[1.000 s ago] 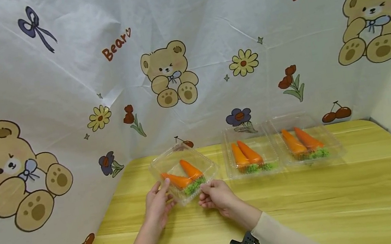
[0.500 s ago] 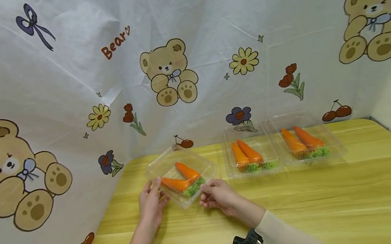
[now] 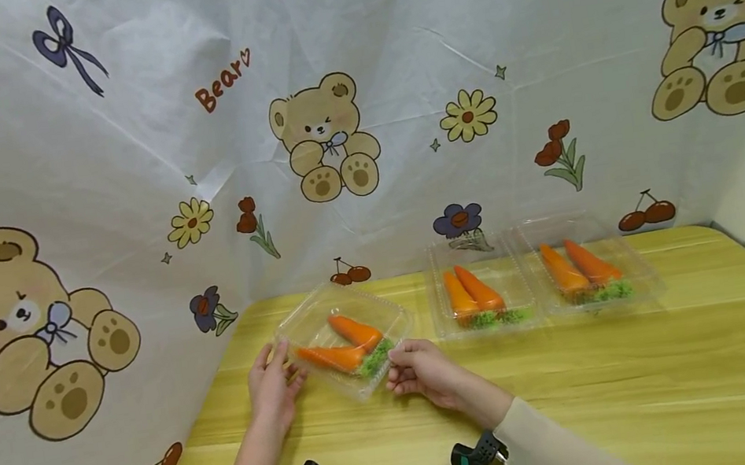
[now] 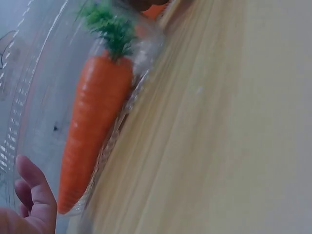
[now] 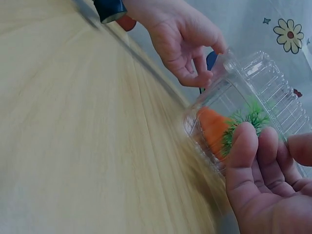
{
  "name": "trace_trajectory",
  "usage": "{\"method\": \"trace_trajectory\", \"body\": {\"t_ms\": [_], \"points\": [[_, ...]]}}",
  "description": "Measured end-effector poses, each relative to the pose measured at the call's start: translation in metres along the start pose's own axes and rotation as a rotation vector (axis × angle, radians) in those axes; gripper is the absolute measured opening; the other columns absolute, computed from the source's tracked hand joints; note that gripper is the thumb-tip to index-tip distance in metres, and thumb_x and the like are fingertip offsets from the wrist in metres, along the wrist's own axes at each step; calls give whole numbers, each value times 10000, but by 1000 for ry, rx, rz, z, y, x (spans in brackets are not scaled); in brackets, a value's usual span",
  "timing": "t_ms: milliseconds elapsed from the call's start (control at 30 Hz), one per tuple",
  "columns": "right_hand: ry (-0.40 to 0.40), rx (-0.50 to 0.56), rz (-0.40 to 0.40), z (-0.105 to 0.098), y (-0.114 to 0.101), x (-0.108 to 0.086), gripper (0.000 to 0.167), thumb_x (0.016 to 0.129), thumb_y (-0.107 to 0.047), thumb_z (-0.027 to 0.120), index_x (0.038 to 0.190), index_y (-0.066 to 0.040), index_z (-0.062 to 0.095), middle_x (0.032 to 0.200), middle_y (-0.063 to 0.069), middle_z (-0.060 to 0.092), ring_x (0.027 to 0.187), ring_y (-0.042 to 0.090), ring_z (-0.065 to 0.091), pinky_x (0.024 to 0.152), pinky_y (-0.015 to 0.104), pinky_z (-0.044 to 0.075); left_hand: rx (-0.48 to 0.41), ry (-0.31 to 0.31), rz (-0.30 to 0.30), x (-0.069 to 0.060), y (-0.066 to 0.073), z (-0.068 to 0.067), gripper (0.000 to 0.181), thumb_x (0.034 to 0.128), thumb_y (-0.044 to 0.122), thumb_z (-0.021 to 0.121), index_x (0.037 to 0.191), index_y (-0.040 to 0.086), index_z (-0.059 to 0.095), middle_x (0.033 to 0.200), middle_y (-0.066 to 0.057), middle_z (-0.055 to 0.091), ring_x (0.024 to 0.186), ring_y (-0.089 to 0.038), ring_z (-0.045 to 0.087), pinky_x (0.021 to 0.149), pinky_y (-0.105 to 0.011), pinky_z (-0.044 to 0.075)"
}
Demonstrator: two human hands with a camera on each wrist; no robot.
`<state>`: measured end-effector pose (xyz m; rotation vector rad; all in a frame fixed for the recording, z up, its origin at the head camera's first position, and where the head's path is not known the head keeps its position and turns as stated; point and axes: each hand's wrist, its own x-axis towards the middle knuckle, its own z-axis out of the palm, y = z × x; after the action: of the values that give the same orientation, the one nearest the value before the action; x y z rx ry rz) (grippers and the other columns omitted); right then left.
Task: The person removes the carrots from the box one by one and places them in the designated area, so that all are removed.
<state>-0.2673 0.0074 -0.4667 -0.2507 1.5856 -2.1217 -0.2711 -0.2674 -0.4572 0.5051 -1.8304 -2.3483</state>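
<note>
Two carrots [image 3: 356, 332] lie in the clear box [image 3: 317, 324] at seven o'clock; the left hand [image 3: 273, 389] is at its eight, grip relaxed, the right hand [image 3: 424, 372] at four, grip pinching its edge. Since earlier, the left hand has shifted toward nine.

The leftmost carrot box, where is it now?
In the head view, the box is just left of centre, between the left hand and the right hand.

2x "Bear" [image 3: 219, 89] w/ heart [image 3: 245, 58], on bkgd sheet [image 3: 389, 47].
</note>
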Motion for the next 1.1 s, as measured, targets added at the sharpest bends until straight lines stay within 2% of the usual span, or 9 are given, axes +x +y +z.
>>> {"method": "trace_trajectory", "body": {"t_ms": [233, 367, 500, 633, 733, 833, 1100], "points": [[-25, 15, -16, -5, -1, 2, 179, 1082, -100, 441, 932, -69, 534, 782, 26, 632, 738, 149, 683, 698, 252, 605, -3, -11, 19, 8, 4, -10, 717, 1033, 413, 610, 1610, 128, 294, 1226, 16, 405, 863, -98, 521, 728, -193, 571], [-38, 4, -17, -6, -1, 3, 187, 1086, -102, 433, 922, -80, 520, 787, 22, 629, 753, 148, 684, 712, 251, 606, -23, 1, 9, 12, 3, -18, 498, 1041, 384, 606, 1458, 148, 472, 1141, 15, 444, 832, -94, 543, 729, -203, 583], [-63, -6, -19, -8, 0, 4, 194, 1088, -113, 435, 914, -88, 515, 792, 21, 624, 770, 152, 682, 724, 255, 607, -43, 12, 0, 14, 3, -26, 369, 1039, 378, 611, 1326, 156, 548, 1132, 5, 481, 836, -95, 564, 752, -211, 595], [-82, -9, -17, -11, 1, 6, 195, 1086, -118, 435, 905, -94, 505, 793, 19, 609, 773, 152, 676, 723, 258, 608, -86, -10, -8, 17, 2, -34, 273, 1033, 366, 624, 1239, 186, 622, 1107, 18, 529, 851, -105, 574, 766, -219, 596], [-91, -10, -18, -13, 1, 7, 195, 1081, -120, 437, 900, -97, 505, 794, 18, 604, 774, 152, 673, 725, 261, 608, -128, -63, -20, 20, 0, -42, 186, 1035, 357, 620, 1151, 234, 699, 1029, 50, 581, 846, -103, 581, 759, -223, 594], [-99, -10, -13, -14, 1, 8, 200, 1080, -125, 437, 896, -102, 512, 790, 12, 605, 774, 149, 674, 734, 263, 609, -144, -146, -28, 21, 0, -51, 179, 1056, 343, 582, 1110, 270, 736, 975, 69, 611, 831, -95, 578, 743, -210, 589], [-87, -14, -12, -15, 2, 9, 204, 1088, -146, 437, 908, -94, 519, 792, 9, 602, 771, 151, 675, 722, 258, 603, -182, -397, -40, 23, 2, -73, 296, 1112, 242, 463, 1194, 260, 747, 975, 58, 594, 860, -106, 570, 769, -206, 593]]}}
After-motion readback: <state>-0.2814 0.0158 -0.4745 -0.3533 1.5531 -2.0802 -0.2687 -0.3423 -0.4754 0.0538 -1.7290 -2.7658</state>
